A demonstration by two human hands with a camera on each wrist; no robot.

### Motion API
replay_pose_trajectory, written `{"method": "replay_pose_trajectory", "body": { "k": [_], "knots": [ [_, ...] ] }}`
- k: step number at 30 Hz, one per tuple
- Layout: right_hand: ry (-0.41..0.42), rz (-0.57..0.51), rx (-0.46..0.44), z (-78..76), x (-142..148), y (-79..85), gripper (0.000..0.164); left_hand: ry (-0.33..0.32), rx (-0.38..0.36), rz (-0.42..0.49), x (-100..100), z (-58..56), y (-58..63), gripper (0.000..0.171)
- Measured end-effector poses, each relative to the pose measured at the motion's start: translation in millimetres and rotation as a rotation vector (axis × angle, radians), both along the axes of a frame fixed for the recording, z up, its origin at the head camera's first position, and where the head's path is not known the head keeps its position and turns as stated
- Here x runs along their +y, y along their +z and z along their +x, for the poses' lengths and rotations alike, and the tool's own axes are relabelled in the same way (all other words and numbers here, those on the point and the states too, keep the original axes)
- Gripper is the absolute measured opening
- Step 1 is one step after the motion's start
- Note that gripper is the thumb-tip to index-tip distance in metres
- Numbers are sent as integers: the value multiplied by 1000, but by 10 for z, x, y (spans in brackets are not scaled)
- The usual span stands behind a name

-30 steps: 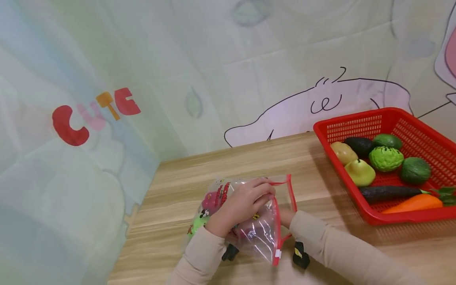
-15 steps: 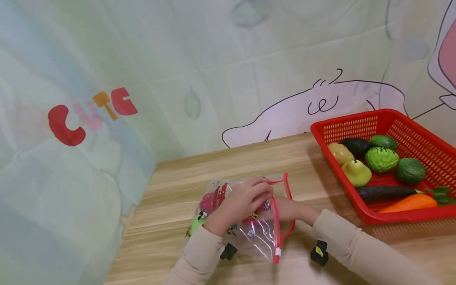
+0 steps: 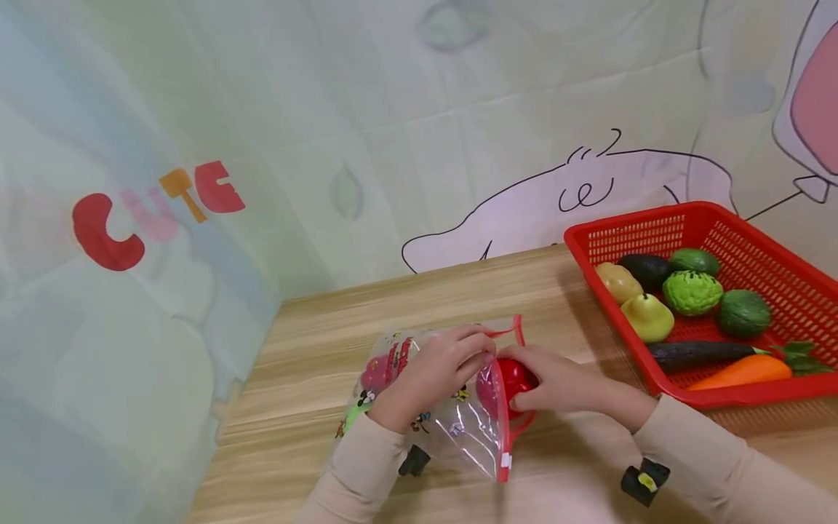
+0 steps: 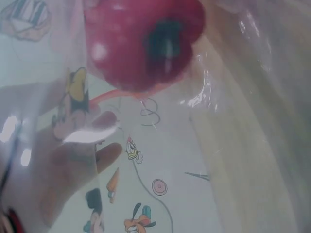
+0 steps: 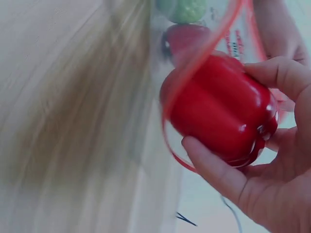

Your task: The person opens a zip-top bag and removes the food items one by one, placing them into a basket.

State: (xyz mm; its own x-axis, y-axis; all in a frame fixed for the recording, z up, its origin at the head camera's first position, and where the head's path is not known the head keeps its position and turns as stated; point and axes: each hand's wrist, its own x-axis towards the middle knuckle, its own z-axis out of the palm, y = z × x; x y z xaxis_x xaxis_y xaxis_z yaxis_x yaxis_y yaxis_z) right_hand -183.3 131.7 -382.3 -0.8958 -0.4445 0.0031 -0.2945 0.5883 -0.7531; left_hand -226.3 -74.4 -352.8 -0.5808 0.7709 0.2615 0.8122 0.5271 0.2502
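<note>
A red bell pepper (image 3: 521, 372) with a green stem sits partly inside the mouth of a clear zip bag (image 3: 468, 437) printed with cartoon figures. My right hand (image 3: 564, 382) grips the pepper's end between thumb and fingers; the right wrist view shows the pepper (image 5: 218, 109) crossing the bag's red zip edge. With curled fingers, my left hand (image 3: 440, 372) pinches the bag's upper edge. Deeper in the bag lie a pinkish-red round thing (image 3: 376, 372) and something green (image 5: 187, 9). Through the plastic, the left wrist view shows the pepper's stem (image 4: 165, 41).
To the right stands a red plastic basket (image 3: 576, 251) holding a potato (image 3: 618, 282), a pear (image 3: 648, 319), a carrot (image 3: 743, 372), an eggplant (image 3: 700, 354) and several green fruits or vegetables. A printed cloth (image 3: 366, 145) hangs behind the wooden table (image 3: 314, 342).
My right hand, earlier inside the bag, has drawn back to the right, bringing the red bell pepper to the bag's mouth. The left hand keeps its hold on the bag's edge.
</note>
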Motion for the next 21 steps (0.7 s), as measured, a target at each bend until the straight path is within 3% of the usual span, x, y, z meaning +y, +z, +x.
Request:
{"method": "replay_pose_trajectory", "body": {
  "k": [5, 13, 17, 21],
  "knots": [
    [-94, 95, 3, 172, 167, 201, 61, -2, 4, 12, -7, 4, -8, 20],
    [-165, 193, 148, 392, 454, 584, 62, -26, 34, 34, -20, -13, -25, 17],
    [-205, 249, 190, 405, 659, 817, 66, -36, 54, 35, -18, -22, -28, 16],
    [-259, 334, 224, 309, 900, 994, 67, -42, 71, 38, -21, -26, -17, 14]
  ]
}}
